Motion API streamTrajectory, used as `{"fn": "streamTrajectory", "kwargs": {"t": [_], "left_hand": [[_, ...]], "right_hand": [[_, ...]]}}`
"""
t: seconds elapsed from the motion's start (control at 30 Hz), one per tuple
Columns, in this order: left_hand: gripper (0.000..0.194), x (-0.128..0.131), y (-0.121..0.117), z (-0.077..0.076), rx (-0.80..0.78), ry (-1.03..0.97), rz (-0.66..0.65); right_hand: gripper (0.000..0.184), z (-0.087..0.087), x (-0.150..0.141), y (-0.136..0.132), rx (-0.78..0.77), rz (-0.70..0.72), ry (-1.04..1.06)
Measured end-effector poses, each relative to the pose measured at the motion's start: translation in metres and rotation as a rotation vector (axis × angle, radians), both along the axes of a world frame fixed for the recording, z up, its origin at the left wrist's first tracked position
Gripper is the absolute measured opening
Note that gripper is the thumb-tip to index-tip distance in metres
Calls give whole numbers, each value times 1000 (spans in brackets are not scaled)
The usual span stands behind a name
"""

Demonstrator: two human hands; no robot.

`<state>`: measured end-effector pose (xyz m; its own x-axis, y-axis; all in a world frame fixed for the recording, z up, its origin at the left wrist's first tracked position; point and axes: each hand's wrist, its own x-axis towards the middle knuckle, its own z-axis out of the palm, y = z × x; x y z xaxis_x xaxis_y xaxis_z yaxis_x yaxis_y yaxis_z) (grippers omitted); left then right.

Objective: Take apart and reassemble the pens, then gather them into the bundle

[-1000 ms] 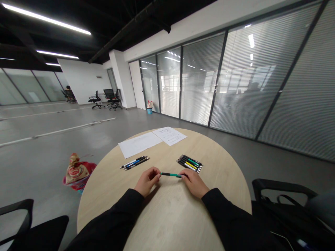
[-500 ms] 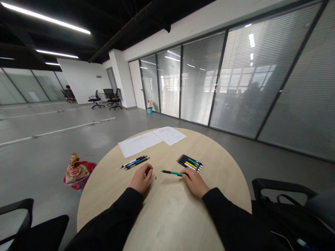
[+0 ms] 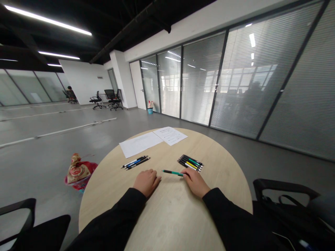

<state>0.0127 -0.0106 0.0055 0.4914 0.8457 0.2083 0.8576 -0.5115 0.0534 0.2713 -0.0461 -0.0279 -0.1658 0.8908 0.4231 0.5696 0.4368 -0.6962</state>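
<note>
My right hand (image 3: 195,182) is closed on the rear end of a green and black pen (image 3: 173,173), its tip pointing left just above the round table (image 3: 170,216). My left hand (image 3: 147,182) lies palm down on the wood, fingers reaching right toward the pen tip but apart from it. What is under that palm is hidden. Beyond my right hand lies a row of several pens (image 3: 190,162) in black, green, yellow and white. Past my left hand a smaller group of pens (image 3: 135,162), with white, blue and black barrels, rests side by side.
Two printed sheets of paper (image 3: 141,143) lie at the table's far edge. A lidless bin with a red and tan bag (image 3: 78,172) stands on the floor at left. Black chairs (image 3: 285,190) flank the table. Glass partitions with blinds run behind.
My left hand has turned from a loose curl to palm down and shifted right, covering a small dark speck on the table. My right hand and its pen stay nearly still.
</note>
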Motion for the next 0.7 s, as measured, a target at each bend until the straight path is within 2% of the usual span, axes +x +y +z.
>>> {"fn": "streamTrajectory", "kwargs": {"t": [0.33, 0.5, 0.7], "left_hand": [[39, 1, 3, -7, 29, 79, -6], [33, -5, 8, -11, -43, -200, 47], [29, -6, 12, -11, -199, -664, -24]], "right_hand": [[18, -1, 0, 1, -9, 1, -17], [18, -2, 1, 1, 4, -2, 2], [18, -1, 2, 0, 1, -3, 10]]}}
